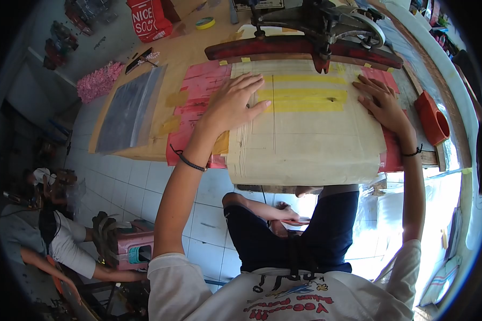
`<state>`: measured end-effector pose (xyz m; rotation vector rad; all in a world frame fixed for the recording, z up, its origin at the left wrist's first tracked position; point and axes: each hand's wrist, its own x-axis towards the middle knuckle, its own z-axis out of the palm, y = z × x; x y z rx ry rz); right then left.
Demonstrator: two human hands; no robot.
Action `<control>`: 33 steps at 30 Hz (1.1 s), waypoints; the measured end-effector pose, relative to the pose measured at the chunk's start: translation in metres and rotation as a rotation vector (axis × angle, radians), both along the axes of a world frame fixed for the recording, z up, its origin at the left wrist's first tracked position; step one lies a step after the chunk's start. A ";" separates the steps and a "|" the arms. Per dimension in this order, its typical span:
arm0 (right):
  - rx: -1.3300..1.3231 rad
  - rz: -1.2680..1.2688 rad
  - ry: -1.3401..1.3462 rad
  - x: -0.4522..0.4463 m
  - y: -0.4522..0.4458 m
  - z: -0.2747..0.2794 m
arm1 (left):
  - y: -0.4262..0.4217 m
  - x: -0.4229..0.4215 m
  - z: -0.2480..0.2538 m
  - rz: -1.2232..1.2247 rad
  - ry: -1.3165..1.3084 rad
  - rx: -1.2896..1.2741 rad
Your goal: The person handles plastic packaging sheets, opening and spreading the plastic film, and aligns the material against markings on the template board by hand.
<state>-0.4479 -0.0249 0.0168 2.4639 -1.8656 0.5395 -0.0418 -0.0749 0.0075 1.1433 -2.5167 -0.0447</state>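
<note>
My left hand [234,103] lies with fingers spread on the left side of a beige sheet [310,142]. The sheet covers the worktop and hangs over its front edge, with ruled lines and strips of yellow tape [305,100] on it. On the sheet's right edge rests my right hand [381,103], fingers stretched out and slightly apart. Red tape [195,93] borders the sheet on both sides. Just beyond my hands stands a dark metal press [316,27] with a long reddish bar [268,50] across the worktop. Neither hand holds anything.
Grey plastic sheets [128,107] lie at left, near a pink beaded bundle [99,81]. A red bag [149,20] and a tape roll [204,23] sit farther back. An orange holder [432,119] is at right. Another person [59,235] sits at lower left beside a pink stool [133,245].
</note>
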 end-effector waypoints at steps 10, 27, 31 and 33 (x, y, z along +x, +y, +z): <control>-0.093 0.112 -0.083 -0.005 -0.003 -0.004 | 0.002 0.001 0.001 -0.046 0.150 -0.024; -0.146 0.161 -0.127 -0.002 -0.001 0.000 | 0.001 0.005 0.000 -0.055 0.067 -0.026; -0.103 0.186 -0.168 -0.002 -0.003 0.001 | 0.000 0.006 -0.001 -0.058 0.058 -0.017; -0.118 0.201 -0.158 -0.004 -0.005 -0.001 | 0.000 0.007 -0.001 -0.061 0.060 -0.015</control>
